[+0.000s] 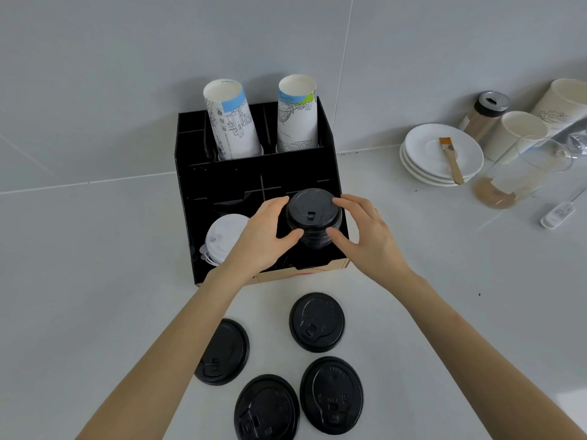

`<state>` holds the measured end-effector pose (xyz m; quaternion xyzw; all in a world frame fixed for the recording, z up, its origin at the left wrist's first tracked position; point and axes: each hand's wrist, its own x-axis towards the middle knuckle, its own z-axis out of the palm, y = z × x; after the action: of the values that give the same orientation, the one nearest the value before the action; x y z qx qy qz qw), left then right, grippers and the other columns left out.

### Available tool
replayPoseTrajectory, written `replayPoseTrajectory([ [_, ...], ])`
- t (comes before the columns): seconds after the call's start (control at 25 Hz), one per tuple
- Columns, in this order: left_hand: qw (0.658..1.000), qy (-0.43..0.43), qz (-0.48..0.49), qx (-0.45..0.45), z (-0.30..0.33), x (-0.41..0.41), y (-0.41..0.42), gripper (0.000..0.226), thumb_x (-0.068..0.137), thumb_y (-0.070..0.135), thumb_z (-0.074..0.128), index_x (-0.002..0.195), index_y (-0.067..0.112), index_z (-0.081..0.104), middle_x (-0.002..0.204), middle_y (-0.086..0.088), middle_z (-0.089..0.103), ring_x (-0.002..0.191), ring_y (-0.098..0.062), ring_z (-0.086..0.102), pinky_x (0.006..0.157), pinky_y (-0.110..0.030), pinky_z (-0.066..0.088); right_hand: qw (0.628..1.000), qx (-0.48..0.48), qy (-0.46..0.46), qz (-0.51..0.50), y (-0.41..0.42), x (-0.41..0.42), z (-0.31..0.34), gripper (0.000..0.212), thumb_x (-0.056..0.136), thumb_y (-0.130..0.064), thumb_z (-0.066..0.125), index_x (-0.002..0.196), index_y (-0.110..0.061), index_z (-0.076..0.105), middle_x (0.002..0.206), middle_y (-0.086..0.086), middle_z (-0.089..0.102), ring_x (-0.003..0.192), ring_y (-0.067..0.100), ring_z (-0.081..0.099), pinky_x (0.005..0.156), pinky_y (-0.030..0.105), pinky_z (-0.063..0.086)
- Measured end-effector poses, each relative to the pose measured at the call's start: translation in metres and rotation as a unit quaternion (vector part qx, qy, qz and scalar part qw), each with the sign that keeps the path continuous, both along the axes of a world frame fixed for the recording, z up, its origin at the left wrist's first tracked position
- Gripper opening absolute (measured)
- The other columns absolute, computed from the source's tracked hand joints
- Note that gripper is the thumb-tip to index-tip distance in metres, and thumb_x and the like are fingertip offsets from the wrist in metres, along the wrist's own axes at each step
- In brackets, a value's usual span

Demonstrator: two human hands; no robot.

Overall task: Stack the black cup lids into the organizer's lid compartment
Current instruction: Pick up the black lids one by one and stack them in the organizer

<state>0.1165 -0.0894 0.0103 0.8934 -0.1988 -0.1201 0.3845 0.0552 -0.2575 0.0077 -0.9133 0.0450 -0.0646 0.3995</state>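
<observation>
A stack of black lids (313, 217) stands in the front right compartment of the black organizer (222, 182). My left hand (265, 236) and my right hand (365, 236) cup the stack from either side, thumbs and fingertips touching its rim. Several loose black lids lie flat on the counter in front of the organizer: one near the middle (317, 322), one partly under my left forearm (224, 352), and two closest to me (266, 408) (332, 395).
White lids (222, 236) fill the organizer's front left compartment; two printed paper cups (233, 119) (297, 114) stand in the back. To the right are stacked white saucers (425, 154) with a brush (450, 158), a shaker jar (486, 114), paper cups and a glass pitcher (514, 176).
</observation>
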Motion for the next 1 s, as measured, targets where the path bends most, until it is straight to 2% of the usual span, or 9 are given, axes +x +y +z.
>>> replayPoseTrajectory([
  [0.24,1.000,0.000,0.001,-0.012,-0.002,-0.036,0.016,0.056,0.084,0.022,0.056,0.133,0.015,0.031,0.141,-0.006,0.039,0.128,-0.018,0.039,0.101,-0.028,0.032,1.000,-0.004,0.001,0.005,0.006,-0.038,-0.006,0.043,0.085,-0.018,0.056,0.125,-0.018,0.044,0.134,0.002,0.044,0.122,0.018,0.041,0.093,0.010,0.022],
  [0.44,1.000,0.009,-0.022,-0.009,-0.020,-0.069,0.029,0.050,0.085,0.019,0.055,0.131,0.016,0.035,0.137,-0.003,0.044,0.118,-0.004,0.039,0.094,-0.013,0.026,0.999,-0.002,0.047,0.026,0.014,-0.073,-0.025,0.045,0.084,-0.019,0.057,0.126,-0.019,0.042,0.134,0.002,0.044,0.122,0.019,0.042,0.097,0.019,0.026],
  [0.52,0.999,0.027,-0.031,0.000,-0.030,-0.081,0.033,0.051,0.085,0.019,0.054,0.132,0.017,0.034,0.138,-0.003,0.043,0.118,-0.005,0.039,0.093,-0.011,0.024,0.997,-0.004,0.069,0.035,0.017,-0.085,-0.035,0.046,0.083,-0.019,0.058,0.127,-0.017,0.042,0.135,0.003,0.044,0.123,0.020,0.042,0.099,0.022,0.028],
  [0.64,0.996,0.065,-0.044,0.045,-0.048,-0.095,0.035,0.056,0.085,0.020,0.055,0.134,0.016,0.028,0.139,-0.006,0.040,0.126,-0.017,0.038,0.101,-0.022,0.028,0.992,-0.017,0.120,0.043,0.022,-0.101,-0.050,0.054,0.082,-0.025,0.060,0.130,-0.017,0.037,0.138,0.003,0.039,0.125,0.021,0.039,0.102,0.025,0.029],
  [0.76,0.988,0.095,-0.073,0.097,-0.061,-0.104,0.037,0.060,0.086,0.020,0.053,0.137,0.016,0.022,0.144,-0.007,0.033,0.131,-0.022,0.033,0.109,-0.032,0.027,0.984,-0.029,0.169,0.048,0.026,-0.113,-0.061,0.061,0.081,-0.028,0.061,0.132,-0.017,0.032,0.138,0.004,0.036,0.125,0.020,0.036,0.103,0.028,0.030],
  [1.0,0.980,0.074,-0.100,0.156,-0.067,-0.107,0.035,0.062,0.085,0.021,0.053,0.137,0.018,0.021,0.145,-0.004,0.033,0.130,-0.023,0.028,0.110,-0.041,0.028,0.985,-0.039,0.162,0.051,0.029,-0.112,-0.066,0.060,0.080,-0.021,0.062,0.132,-0.013,0.032,0.136,0.004,0.040,0.124,0.020,0.037,0.103,0.028,0.032],
])
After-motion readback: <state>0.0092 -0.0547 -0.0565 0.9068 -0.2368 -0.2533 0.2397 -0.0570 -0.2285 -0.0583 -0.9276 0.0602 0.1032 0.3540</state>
